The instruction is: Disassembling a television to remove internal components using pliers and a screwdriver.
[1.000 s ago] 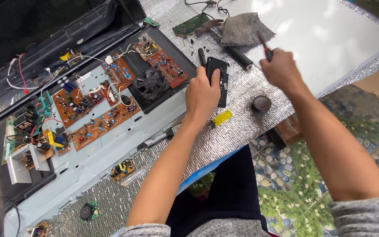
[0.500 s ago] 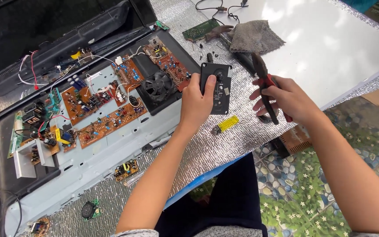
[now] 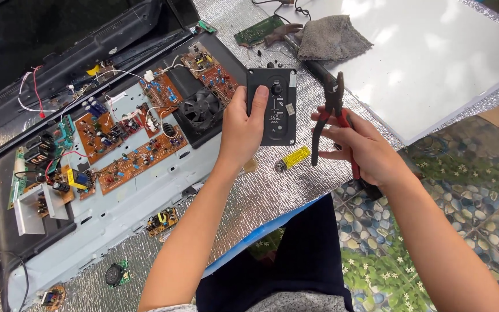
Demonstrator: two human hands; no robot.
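My left hand (image 3: 242, 132) holds a small black rectangular panel (image 3: 275, 107) with a round knob near its top, lifted above the silver foil mat (image 3: 261, 196). My right hand (image 3: 365, 149) grips red-handled pliers (image 3: 332, 118), their dark jaws pointing up just right of the panel. A small yellow part (image 3: 293, 158) lies on the mat below the panel, between my hands.
An opened amplifier chassis (image 3: 116, 190) with orange circuit boards (image 3: 137, 159) and a black fan (image 3: 201, 108) fills the left. A grey cloth (image 3: 330, 37) and a green board (image 3: 259, 30) lie at the back, beside a white sheet (image 3: 434, 58). Small loose boards (image 3: 163, 221) sit near the front.
My left hand lifted the black panel off the mat and turned it upright. My right hand took up the pliers and brought them beside the panel.
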